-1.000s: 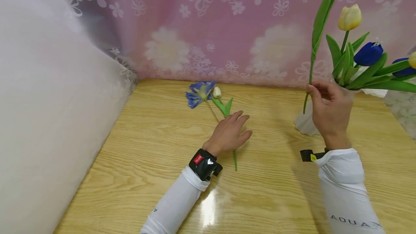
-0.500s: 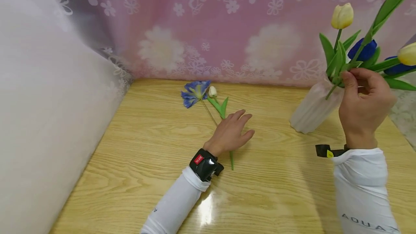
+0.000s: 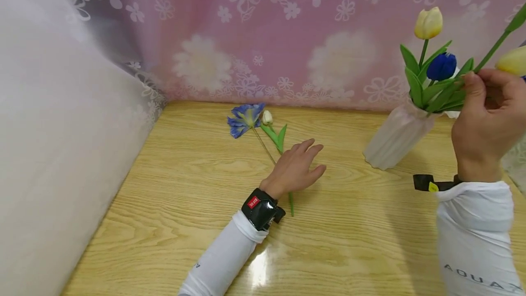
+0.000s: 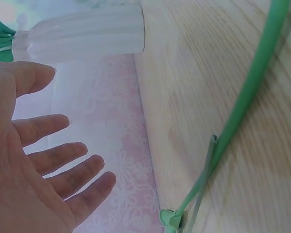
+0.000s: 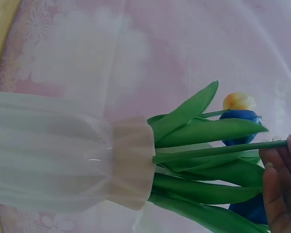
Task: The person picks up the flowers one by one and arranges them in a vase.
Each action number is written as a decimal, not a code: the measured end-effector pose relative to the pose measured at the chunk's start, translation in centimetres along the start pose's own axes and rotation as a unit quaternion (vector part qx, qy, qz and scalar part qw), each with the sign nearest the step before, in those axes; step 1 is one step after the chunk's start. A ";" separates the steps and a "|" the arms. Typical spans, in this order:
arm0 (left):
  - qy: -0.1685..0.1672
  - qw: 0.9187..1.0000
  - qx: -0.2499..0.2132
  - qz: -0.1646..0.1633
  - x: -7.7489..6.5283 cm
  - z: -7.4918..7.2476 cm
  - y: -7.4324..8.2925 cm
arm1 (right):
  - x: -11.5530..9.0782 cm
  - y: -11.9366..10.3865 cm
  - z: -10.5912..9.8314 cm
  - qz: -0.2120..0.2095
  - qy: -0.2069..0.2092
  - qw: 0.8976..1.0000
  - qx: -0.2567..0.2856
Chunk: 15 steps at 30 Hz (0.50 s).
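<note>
Between thumb and fingers, my right hand (image 3: 489, 122) pinches the green stem of an artificial tulip (image 5: 218, 151). Its bloom is outside the head view; earlier it showed blue. In the right wrist view the stem's lower end is at the mouth of the white fluted vase (image 3: 398, 134); whether it is inside I cannot tell. Yellow-white tulips (image 3: 428, 23) and blue tulips (image 3: 441, 66) stand in the vase. My left hand (image 3: 293, 168), fingers spread and holding nothing, is over the stems of a blue open-petalled flower (image 3: 246, 119) and a small white tulip (image 3: 267, 118).
The wooden table (image 3: 197, 223) carries everything. Behind it hangs a pink floral curtain (image 3: 279, 35), and a white cloth (image 3: 74, 150) borders the left side. Something white shows partly behind the vase.
My right hand has moved right with the tulip, whose stem now tilts rightward and whose bloom has left view. The vase is less covered by the hand. The left hand stays nearly in place.
</note>
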<state>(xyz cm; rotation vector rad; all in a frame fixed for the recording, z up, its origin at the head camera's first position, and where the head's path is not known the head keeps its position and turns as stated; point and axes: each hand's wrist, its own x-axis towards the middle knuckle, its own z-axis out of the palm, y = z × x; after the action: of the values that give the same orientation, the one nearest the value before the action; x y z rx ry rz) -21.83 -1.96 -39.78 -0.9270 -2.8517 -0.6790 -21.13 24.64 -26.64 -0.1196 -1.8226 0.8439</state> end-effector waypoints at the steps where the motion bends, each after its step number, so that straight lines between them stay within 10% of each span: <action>1: 0.001 1.000 0.000 -0.001 0.0 0.0 0.0 | 0.1 -0.1 0.0 0.006 0.001 1.000 0.002; 15: 0.003 1.000 -0.011 0.000 -0.2 0.1 -0.3 | 0.8 -0.4 0.6 0.042 0.015 0.999 0.030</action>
<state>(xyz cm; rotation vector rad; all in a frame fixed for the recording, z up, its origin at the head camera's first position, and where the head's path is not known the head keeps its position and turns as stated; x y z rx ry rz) -21.81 -2.21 -40.05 -0.9252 -2.8453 -0.7125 -21.80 24.40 -25.88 -0.1699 -1.7712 0.9503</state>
